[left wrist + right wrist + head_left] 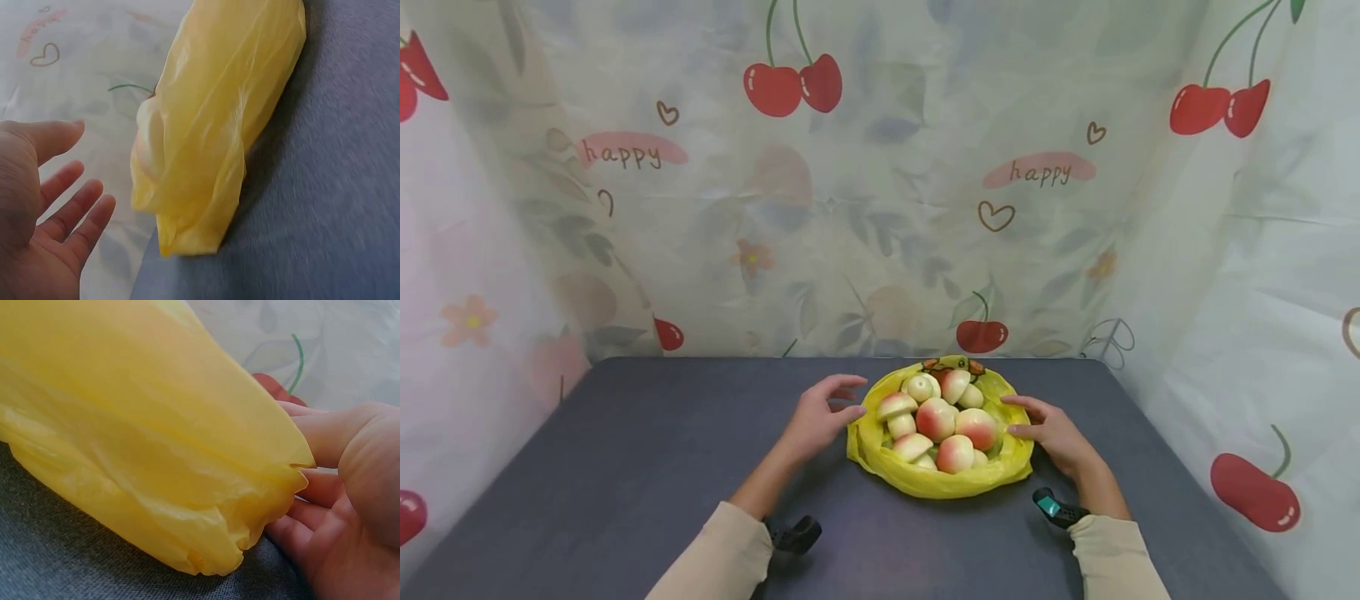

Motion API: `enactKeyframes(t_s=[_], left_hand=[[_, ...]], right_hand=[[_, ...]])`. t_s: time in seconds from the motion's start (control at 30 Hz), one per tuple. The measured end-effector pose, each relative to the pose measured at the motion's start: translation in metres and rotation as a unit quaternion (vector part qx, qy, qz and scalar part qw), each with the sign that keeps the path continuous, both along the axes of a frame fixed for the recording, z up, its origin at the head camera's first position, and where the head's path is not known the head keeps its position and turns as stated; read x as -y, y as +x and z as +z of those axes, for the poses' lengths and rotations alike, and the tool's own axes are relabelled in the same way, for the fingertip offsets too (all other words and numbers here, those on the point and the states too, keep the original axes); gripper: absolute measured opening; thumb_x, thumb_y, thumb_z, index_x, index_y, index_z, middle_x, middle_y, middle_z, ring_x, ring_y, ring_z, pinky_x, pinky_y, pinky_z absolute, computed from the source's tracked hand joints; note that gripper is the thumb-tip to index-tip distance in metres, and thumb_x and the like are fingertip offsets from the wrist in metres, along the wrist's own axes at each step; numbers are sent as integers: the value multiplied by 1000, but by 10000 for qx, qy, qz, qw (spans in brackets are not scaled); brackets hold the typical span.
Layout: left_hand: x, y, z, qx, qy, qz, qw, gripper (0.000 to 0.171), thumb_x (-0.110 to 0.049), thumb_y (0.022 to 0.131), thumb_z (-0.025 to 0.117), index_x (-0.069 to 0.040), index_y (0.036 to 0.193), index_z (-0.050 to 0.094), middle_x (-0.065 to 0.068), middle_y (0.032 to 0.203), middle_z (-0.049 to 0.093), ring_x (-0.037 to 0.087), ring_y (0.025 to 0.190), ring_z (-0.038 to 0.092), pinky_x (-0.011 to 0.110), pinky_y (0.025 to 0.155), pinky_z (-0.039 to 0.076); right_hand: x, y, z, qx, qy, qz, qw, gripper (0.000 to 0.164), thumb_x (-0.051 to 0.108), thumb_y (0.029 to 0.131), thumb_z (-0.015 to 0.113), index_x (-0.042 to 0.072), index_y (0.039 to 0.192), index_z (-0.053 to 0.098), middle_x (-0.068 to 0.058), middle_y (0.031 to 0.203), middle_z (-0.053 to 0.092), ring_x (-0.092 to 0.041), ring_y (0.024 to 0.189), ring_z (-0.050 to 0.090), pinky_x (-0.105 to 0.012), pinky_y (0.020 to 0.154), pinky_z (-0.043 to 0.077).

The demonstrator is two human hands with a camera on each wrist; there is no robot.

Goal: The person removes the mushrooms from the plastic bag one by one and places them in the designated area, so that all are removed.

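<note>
A yellow plastic bag (940, 485), its mouth spread wide, lies on the dark table in the head view. Inside are several cream toy mushrooms (936, 419) with red-blushed caps. My left hand (827, 417) is just off the bag's left rim, fingers apart and holding nothing; the left wrist view shows a gap between it and the bag (206, 144). My right hand (1056, 433) is at the right rim, its thumb and forefinger reaching over the edge. In the right wrist view, the yellow plastic (144, 456) hides the fingertips of that hand (337, 487).
Dark grey table (647, 467) extends around the bag. Behind it hangs a pale curtain (865, 167) printed with cherries, hearts and "happy", with more of it at both sides. A black wrist device (797, 535) is on the left wrist, another (1058, 508) on the right.
</note>
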State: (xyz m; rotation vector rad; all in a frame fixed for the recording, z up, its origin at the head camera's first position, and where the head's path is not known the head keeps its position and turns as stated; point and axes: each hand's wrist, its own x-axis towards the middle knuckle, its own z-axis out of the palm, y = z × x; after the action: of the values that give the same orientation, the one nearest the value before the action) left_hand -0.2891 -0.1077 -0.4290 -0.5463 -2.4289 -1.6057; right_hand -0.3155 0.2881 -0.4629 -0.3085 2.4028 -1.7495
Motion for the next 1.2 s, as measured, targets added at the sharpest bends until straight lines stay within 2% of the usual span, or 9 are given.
enactKeyframes(t_s=[0.2, 0.5, 0.73, 0.97, 1.2], left_hand=[[-21, -12, 4, -113, -329, -298, 9990, 38, -12, 89, 72, -6, 126, 63, 12, 125, 59, 32, 110, 58, 43, 90, 50], [-39, -25, -1, 11, -962, -224, 9951, 37, -17, 91, 71, -7, 126, 63, 10, 124, 60, 27, 109, 58, 41, 88, 51], [-45, -29, -6, -99, -1412, -178, 9898, 38, -19, 91, 71, -8, 127, 63, 12, 124, 60, 30, 111, 56, 46, 92, 47], [-50, -30, -10, -50, -2006, -31, 9797, 44, -22, 88, 73, -12, 130, 62, 9, 127, 61, 30, 117, 54, 46, 98, 42], [-51, -31, -14, -50, -2067, 40, 9784, 44, -25, 88, 73, -16, 131, 63, 6, 126, 63, 31, 116, 55, 47, 98, 42]], right_hand=[[-2, -1, -1, 14, -39, 18, 10000, 57, 12, 91, 69, 0, 142, 47, -26, 151, 29, -41, 134, 32, -27, 90, 47], [0, -2, -1, -19, -52, 33, 10000, 58, 14, 90, 70, -1, 141, 47, -27, 150, 31, -41, 131, 36, -28, 90, 48], [-1, -2, -2, -12, -127, 29, 9999, 57, 11, 90, 69, -1, 142, 47, -27, 150, 31, -41, 131, 36, -27, 89, 49], [-1, -3, -3, -44, -123, 32, 9999, 56, 9, 91, 68, -1, 141, 47, -27, 149, 33, -41, 129, 38, -27, 88, 49], [-1, -2, -4, -32, -152, 34, 9999, 55, 8, 91, 67, -1, 142, 46, -27, 150, 32, -41, 129, 37, -27, 88, 50]])
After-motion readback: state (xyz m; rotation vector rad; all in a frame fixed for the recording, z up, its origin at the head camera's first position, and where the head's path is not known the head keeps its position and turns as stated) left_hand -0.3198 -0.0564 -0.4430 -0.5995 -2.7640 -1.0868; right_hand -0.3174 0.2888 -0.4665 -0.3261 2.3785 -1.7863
